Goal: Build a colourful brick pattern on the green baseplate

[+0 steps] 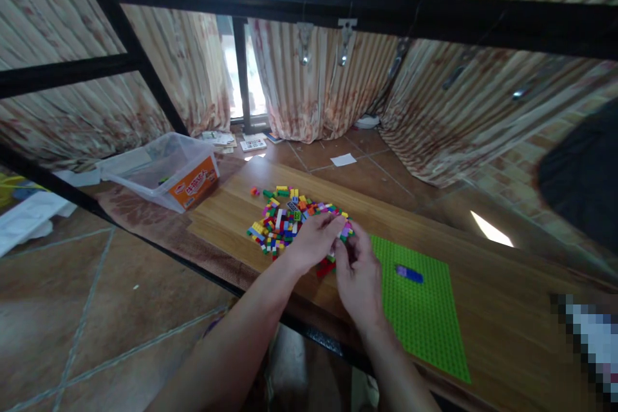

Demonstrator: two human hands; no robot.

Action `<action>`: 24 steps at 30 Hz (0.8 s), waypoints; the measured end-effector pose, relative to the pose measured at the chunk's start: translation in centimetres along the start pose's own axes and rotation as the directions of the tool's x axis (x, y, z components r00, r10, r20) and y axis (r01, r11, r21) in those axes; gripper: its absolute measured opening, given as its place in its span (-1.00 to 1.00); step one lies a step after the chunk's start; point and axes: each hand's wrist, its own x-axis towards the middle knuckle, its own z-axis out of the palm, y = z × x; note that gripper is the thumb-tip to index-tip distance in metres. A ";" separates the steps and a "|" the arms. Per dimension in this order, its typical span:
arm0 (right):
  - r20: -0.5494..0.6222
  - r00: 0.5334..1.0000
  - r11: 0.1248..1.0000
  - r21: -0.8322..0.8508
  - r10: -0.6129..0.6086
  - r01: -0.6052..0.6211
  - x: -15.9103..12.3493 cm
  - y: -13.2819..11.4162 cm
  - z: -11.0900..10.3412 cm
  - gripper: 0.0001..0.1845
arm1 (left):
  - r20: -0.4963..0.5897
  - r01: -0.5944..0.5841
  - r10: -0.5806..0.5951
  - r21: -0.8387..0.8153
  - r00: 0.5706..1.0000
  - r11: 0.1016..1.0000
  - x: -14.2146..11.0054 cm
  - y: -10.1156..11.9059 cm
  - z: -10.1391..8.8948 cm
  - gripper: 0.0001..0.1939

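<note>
Holding our left hand (313, 241) and right hand (361, 280) together over the bricks (280, 221), we couldn't tell whether either pinched any; the bricks lay on the table (226, 212), left of the green board (420, 328).

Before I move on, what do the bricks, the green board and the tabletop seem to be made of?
Bricks: probably hard plastic, smooth, given their crisp edges and solid bright colors. Green board: likely plastic too, with an even color and rows of bumps. Tabletop: wood or laminate with a faint sheen; grain shows, but which is unclear.
</note>
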 end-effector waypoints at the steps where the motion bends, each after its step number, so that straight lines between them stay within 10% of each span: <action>1: -0.028 1.000 1.000 -0.019 -0.001 0.001 -0.1 -0.1 0.1 -0.50 | 0.001 -0.046 0.046 0.111 0.999 0.993 0.1 -0.1 0.2 -0.70; 9: -0.200 0.968 0.972 0.210 0.151 -0.108 0.7 0.3 0.9 -0.57 | -0.039 -0.136 0.221 0.681 0.974 0.719 -0.7 -0.3 2.5 -0.68; 18: -0.201 0.970 0.981 0.161 0.138 -0.106 1.9 1.1 0.2 -0.62 | -0.026 -0.154 0.224 0.649 0.974 0.745 -0.3 -1.0 2.9 -0.68; 24: -0.109 0.935 0.850 0.462 0.338 -0.254 2.6 2.0 0.6 -0.65 | -0.010 -0.126 0.148 0.477 0.989 0.870 0.3 -1.1 2.5 -0.66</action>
